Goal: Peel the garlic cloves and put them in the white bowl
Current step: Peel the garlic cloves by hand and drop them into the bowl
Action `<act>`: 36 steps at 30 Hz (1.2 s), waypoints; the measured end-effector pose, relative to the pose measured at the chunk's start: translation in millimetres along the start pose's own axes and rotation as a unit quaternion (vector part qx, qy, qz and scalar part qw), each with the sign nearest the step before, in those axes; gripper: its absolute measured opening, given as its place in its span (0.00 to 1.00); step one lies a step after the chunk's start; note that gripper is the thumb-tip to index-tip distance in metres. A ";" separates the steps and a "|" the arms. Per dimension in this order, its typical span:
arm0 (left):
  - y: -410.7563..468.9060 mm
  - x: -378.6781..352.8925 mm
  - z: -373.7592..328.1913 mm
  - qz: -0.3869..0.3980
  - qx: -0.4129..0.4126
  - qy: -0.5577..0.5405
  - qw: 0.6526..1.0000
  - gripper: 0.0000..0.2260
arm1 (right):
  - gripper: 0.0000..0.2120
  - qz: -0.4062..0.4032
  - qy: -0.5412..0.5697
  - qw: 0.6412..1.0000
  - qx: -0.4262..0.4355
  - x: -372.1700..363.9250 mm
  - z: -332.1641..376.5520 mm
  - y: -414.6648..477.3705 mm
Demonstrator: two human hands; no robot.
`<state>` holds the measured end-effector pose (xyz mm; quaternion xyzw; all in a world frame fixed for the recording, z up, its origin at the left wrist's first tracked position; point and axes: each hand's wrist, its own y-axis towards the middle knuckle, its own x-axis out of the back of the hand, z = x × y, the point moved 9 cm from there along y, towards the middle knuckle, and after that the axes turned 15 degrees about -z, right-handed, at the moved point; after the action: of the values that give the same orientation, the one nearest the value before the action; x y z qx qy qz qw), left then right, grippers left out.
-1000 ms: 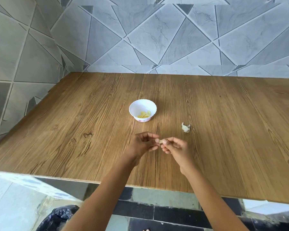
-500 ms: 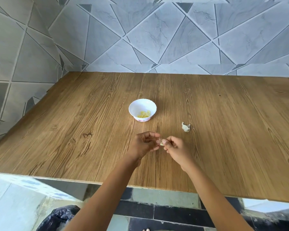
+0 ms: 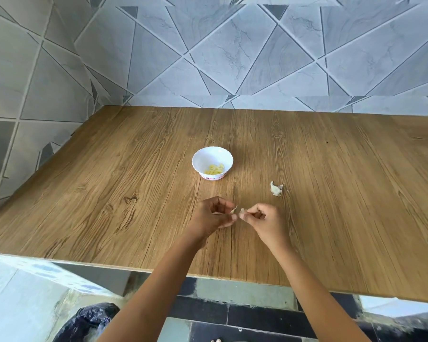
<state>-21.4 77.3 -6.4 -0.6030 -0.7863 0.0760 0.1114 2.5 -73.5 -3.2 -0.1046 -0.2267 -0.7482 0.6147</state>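
Pale garlic clove [image 3: 242, 212] in right hand [image 3: 266, 219], skin [image 3: 234, 209] in left hand [image 3: 214, 215]

No legible text or numbers; only an unreadable reddish marking [image 3: 211, 178] low on the white bowl [image 3: 200, 161].

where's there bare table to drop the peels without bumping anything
Bare wood runs from the white bowl left to the tiled wall, from the garlic scrap right to the table edge, and behind the bowl to the back wall. Crowded: the near middle, where the left hand pinches a peel and the right hand a clove, bowl and scrap just beyond.
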 end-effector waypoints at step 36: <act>-3.0 0.4 2.3 0.011 -0.012 -0.033 0.999 0.04 | 0.07 0.057 0.067 0.989 -0.119 -15.8 -4.4 -19.4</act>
<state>-25.0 77.0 -7.8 -0.6105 -0.7834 0.0872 0.0775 -12.2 -59.0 -18.1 -0.1391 -0.0882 -0.7388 0.6535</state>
